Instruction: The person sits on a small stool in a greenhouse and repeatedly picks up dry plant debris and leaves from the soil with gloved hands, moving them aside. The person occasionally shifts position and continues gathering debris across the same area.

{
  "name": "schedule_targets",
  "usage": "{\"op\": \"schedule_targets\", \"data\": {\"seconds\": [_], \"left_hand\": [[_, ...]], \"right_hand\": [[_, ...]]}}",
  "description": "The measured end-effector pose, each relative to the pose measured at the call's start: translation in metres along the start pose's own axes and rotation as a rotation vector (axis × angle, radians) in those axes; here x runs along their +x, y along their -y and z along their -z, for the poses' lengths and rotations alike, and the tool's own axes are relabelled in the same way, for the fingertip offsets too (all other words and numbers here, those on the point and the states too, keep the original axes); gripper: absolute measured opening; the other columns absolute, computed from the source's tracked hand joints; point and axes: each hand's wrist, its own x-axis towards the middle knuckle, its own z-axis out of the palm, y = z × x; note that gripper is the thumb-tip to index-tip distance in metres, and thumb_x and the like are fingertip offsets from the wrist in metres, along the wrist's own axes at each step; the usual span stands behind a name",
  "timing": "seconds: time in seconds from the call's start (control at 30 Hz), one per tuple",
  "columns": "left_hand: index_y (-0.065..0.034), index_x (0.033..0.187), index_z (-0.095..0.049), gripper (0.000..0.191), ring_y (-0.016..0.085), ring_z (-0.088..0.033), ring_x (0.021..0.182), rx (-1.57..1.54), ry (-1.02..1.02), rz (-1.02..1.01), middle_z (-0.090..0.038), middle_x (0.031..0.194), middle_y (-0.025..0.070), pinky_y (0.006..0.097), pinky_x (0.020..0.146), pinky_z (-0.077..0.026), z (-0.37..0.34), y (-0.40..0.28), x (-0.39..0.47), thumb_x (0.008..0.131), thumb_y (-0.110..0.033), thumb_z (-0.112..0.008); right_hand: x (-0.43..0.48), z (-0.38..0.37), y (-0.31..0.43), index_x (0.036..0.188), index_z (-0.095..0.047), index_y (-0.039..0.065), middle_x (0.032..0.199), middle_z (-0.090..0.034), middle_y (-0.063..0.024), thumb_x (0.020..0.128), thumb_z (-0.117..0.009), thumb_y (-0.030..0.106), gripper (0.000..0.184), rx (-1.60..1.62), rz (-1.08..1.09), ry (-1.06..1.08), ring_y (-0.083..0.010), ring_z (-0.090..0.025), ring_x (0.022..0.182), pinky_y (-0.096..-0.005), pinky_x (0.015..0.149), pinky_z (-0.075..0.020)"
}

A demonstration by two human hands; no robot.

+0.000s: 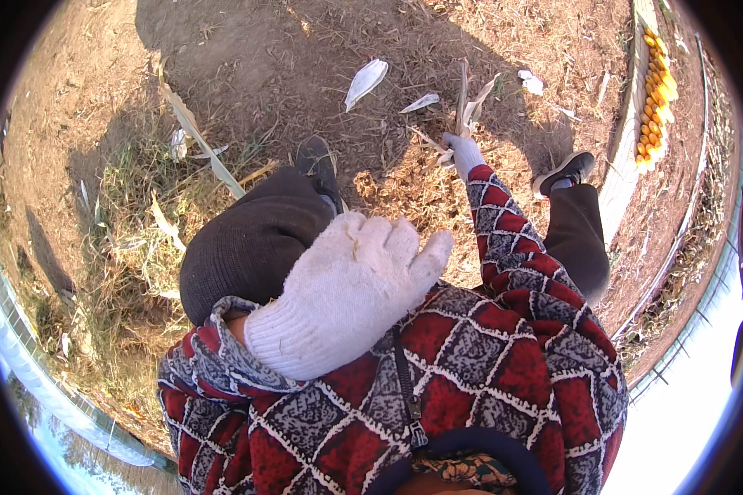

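Note:
My right hand [464, 153], in a white knit glove, reaches out low over the ground. It grips a dry corn stalk [462, 99] with pale husk leaves [480, 106] spreading from it. Close to the camera, before my chest, my left hand [356, 284] wears a matching glove with its back up. Its thumb stands apart from the curled fingers, whose tips are hidden, and a bit of straw clings to the glove. No object shows in it. Loose pale husks [366, 83] lie on the dirt beyond my hands.
To the right, yellow corn ears [656, 102] lie in a row beside a pale strip [625, 139]. Dry grass and stalks [139, 247] cover the ground at left, with a long dry leaf [198, 127] over them. My shoes [563, 173] rest on bare soil strewn with straw.

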Motion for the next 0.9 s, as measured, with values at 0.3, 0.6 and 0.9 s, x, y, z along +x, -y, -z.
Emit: {"op": "schedule_targets", "data": {"seconds": [0.3,0.6,0.9], "left_hand": [[-0.0123,0.133,-0.059,0.056,0.02,-0.063,0.094,0.041,0.062,0.041,-0.059,0.097,0.0024,0.0376,0.09,-0.052,0.003,-0.006,-0.002,0.083,-0.034,-0.075],[-0.0161,0.128,-0.062,0.042,0.017,-0.063,0.086,0.126,-0.008,0.074,-0.057,0.09,0.0003,0.0341,0.084,-0.053,0.012,-0.013,-0.002,0.089,-0.03,-0.068],[-0.0158,0.128,-0.062,0.039,0.016,-0.064,0.09,0.117,0.009,0.065,-0.062,0.098,0.0017,0.0349,0.089,-0.055,0.021,-0.011,-0.012,0.091,-0.026,-0.064]], "right_hand": [[0.032,-0.054,0.115,0.116,-0.069,0.004,0.093,-0.075,-0.0127,0.095,-0.07,0.036,0.039,-0.44,0.536,-0.016,-0.0257,-0.072,0.084,-0.0413,0.077,-0.0566],[0.043,-0.105,0.074,0.148,-0.044,0.017,0.107,-0.073,-0.0257,0.102,-0.055,0.033,0.05,-1.234,0.386,-0.065,-0.044,-0.072,0.1,-0.0562,0.084,-0.0548],[0.041,-0.103,0.078,0.132,-0.061,0.017,0.102,-0.074,-0.022,0.1,-0.06,0.039,0.039,-1.206,0.468,-0.08,-0.0431,-0.07,0.1,-0.0546,0.083,-0.0539]]}}
